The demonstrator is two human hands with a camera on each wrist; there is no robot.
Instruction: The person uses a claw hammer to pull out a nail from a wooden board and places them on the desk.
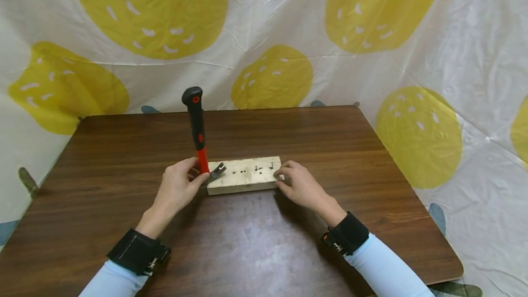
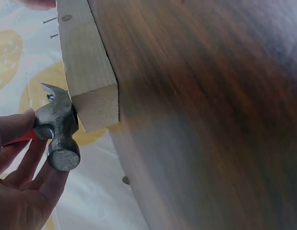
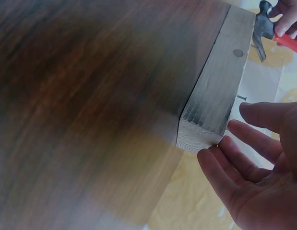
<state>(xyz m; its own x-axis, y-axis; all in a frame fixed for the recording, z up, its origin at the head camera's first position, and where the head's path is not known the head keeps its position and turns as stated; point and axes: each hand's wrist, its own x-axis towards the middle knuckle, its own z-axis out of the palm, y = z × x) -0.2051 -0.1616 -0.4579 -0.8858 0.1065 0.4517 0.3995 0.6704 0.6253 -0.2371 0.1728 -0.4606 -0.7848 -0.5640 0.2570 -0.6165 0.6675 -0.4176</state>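
A claw hammer (image 1: 197, 127) stands with its black and red handle up and its metal head (image 2: 59, 124) at the left end of a pale wooden block (image 1: 243, 178). My left hand (image 1: 177, 184) grips the red neck just above the head, thumb and fingers on either side. The claw lies over the block's top face, and a small metal tip shows beside it in the left wrist view. Two nails (image 1: 272, 166) stick up near the block's right end, among several small holes. My right hand (image 1: 301, 184) is at that end, fingers loosely bent, fingertips right at the edge.
The block lies on a brown wood-grain table (image 1: 247, 242), around its middle. Behind and to the right of the table hangs a white cloth (image 1: 268, 26) with yellow fruit prints. Each wrist wears a black strap (image 1: 348, 233).
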